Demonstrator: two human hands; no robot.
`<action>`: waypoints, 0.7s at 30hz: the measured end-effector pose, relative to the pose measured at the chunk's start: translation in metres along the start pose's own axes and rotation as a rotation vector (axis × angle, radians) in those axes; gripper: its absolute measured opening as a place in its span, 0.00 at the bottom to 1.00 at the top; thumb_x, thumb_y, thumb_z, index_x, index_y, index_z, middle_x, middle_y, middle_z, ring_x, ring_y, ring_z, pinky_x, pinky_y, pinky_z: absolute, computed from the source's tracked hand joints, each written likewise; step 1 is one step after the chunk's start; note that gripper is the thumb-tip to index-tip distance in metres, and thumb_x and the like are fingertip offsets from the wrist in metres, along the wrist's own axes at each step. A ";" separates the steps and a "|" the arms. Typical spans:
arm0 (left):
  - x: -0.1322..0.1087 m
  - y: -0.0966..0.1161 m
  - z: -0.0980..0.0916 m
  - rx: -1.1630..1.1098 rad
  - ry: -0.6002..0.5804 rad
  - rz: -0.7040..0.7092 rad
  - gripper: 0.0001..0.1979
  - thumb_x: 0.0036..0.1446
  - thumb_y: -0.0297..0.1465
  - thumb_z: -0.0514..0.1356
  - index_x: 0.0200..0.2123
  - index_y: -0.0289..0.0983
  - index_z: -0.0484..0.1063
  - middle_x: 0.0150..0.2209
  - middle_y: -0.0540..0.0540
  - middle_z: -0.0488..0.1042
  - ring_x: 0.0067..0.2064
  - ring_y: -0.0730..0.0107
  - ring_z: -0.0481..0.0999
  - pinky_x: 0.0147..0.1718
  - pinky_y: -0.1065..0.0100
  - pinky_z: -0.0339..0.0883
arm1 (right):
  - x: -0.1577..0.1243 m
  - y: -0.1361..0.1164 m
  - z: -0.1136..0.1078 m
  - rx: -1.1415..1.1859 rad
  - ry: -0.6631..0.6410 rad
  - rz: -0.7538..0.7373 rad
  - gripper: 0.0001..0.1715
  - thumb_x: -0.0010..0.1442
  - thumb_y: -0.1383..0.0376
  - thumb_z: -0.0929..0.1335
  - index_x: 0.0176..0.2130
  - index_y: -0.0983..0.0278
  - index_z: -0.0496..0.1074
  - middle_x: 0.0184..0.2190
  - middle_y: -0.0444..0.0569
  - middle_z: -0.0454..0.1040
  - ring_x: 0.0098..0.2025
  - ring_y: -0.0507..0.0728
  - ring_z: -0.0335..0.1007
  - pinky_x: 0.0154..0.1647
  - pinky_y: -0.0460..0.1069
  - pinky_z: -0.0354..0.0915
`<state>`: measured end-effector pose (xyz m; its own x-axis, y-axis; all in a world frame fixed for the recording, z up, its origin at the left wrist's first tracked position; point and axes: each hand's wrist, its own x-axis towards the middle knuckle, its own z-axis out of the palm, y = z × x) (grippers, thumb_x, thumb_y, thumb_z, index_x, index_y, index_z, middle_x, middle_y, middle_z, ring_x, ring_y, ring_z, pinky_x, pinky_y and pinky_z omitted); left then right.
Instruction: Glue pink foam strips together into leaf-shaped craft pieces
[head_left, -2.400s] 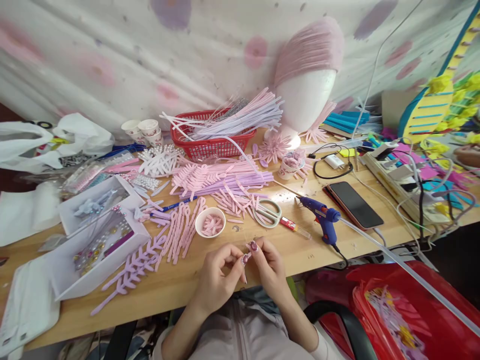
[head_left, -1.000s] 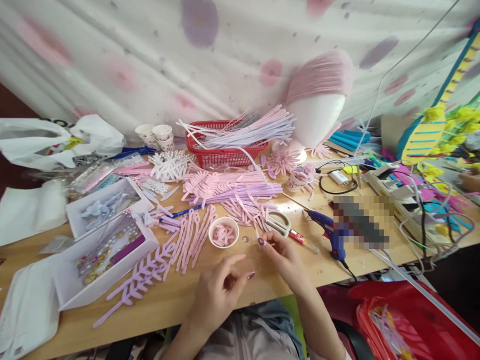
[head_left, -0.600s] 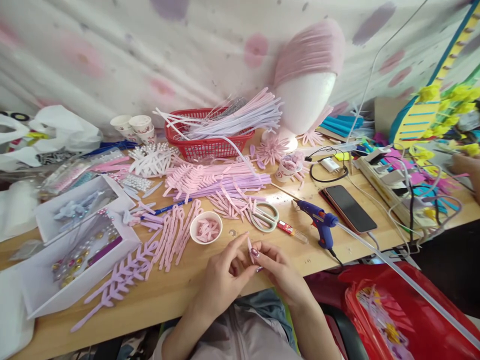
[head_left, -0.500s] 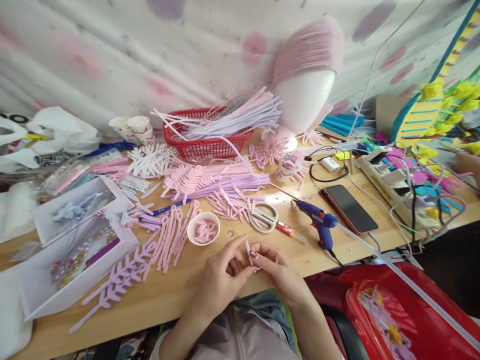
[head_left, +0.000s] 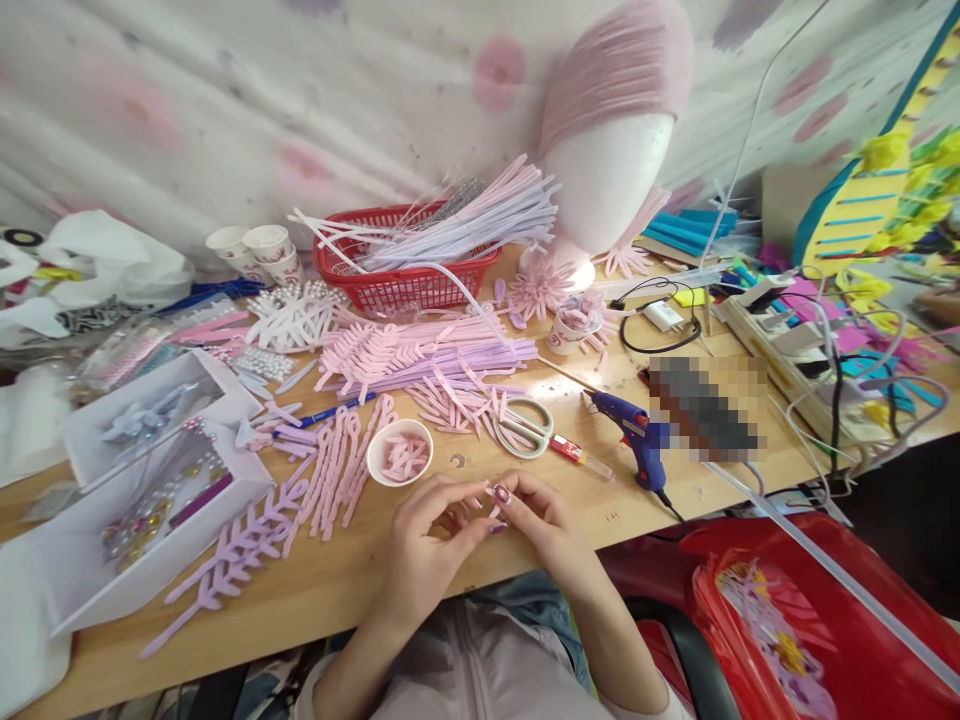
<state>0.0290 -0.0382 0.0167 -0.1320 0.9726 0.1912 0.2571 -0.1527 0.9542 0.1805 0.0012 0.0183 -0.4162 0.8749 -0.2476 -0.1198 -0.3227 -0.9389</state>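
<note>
My left hand (head_left: 435, 535) and my right hand (head_left: 546, 520) meet over the front edge of the table. Between their fingertips is a short pale pink pipe cleaner piece (head_left: 493, 498), mostly covered by the fingers. Both hands are closed in a pinch around it. Just beyond my left hand stands a paper cup (head_left: 375, 468) holding similar pink pieces (head_left: 406, 456). Scissors (head_left: 523, 432) with pale handles lie behind my hands, beside a small red-labelled tube (head_left: 574, 452). A blue glue gun (head_left: 637, 430) rests to the right of them.
Pink twisted pipe cleaner stems (head_left: 341, 470) and purple leafy sprigs (head_left: 232, 560) lie to the left, near white boxes (head_left: 75, 590) of beads. Behind is a red basket (head_left: 409, 290) of pipe cleaners and a white head form (head_left: 611, 180). A power strip (head_left: 780, 360) sits at right.
The pink piece sits lower between my fingertips and less of it shows. My hands have shifted slightly left in view, and the camera view has moved a little.
</note>
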 end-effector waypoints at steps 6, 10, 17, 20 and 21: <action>0.000 0.004 0.000 -0.024 0.089 0.080 0.02 0.52 0.29 0.67 0.32 0.38 0.79 0.29 0.47 0.80 0.29 0.71 0.77 0.26 0.73 0.72 | -0.006 0.000 0.003 -0.074 -0.011 -0.094 0.19 0.62 0.51 0.65 0.29 0.62 0.65 0.26 0.42 0.63 0.29 0.52 0.59 0.34 0.47 0.59; 0.000 0.008 0.000 -0.057 0.110 0.068 0.02 0.52 0.31 0.67 0.29 0.39 0.79 0.25 0.49 0.79 0.25 0.72 0.76 0.23 0.74 0.70 | -0.012 0.001 0.005 -0.222 -0.048 -0.215 0.19 0.68 0.54 0.59 0.30 0.61 0.63 0.27 0.43 0.64 0.31 0.53 0.60 0.34 0.47 0.58; -0.001 0.007 0.001 -0.091 0.118 0.032 0.05 0.52 0.33 0.66 0.27 0.38 0.78 0.23 0.49 0.77 0.23 0.73 0.74 0.22 0.73 0.69 | -0.012 0.013 0.005 -0.415 -0.033 -0.417 0.17 0.70 0.60 0.55 0.31 0.61 0.62 0.27 0.44 0.64 0.30 0.53 0.60 0.32 0.48 0.57; -0.004 0.007 0.003 -0.106 0.124 0.025 0.05 0.52 0.33 0.66 0.26 0.38 0.78 0.23 0.49 0.77 0.23 0.73 0.74 0.23 0.73 0.69 | -0.010 0.018 0.005 -0.456 -0.007 -0.465 0.17 0.71 0.61 0.55 0.32 0.61 0.61 0.27 0.44 0.63 0.29 0.53 0.59 0.31 0.48 0.57; -0.004 0.007 0.003 -0.106 0.129 0.020 0.06 0.52 0.33 0.66 0.26 0.38 0.78 0.23 0.49 0.77 0.23 0.73 0.74 0.23 0.73 0.69 | -0.010 0.019 0.005 -0.471 -0.011 -0.478 0.16 0.70 0.61 0.54 0.32 0.61 0.62 0.27 0.44 0.63 0.29 0.53 0.59 0.31 0.48 0.57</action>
<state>0.0342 -0.0430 0.0215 -0.2513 0.9397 0.2318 0.1599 -0.1959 0.9675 0.1778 -0.0158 0.0044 -0.4248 0.8777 0.2217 0.1120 0.2940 -0.9492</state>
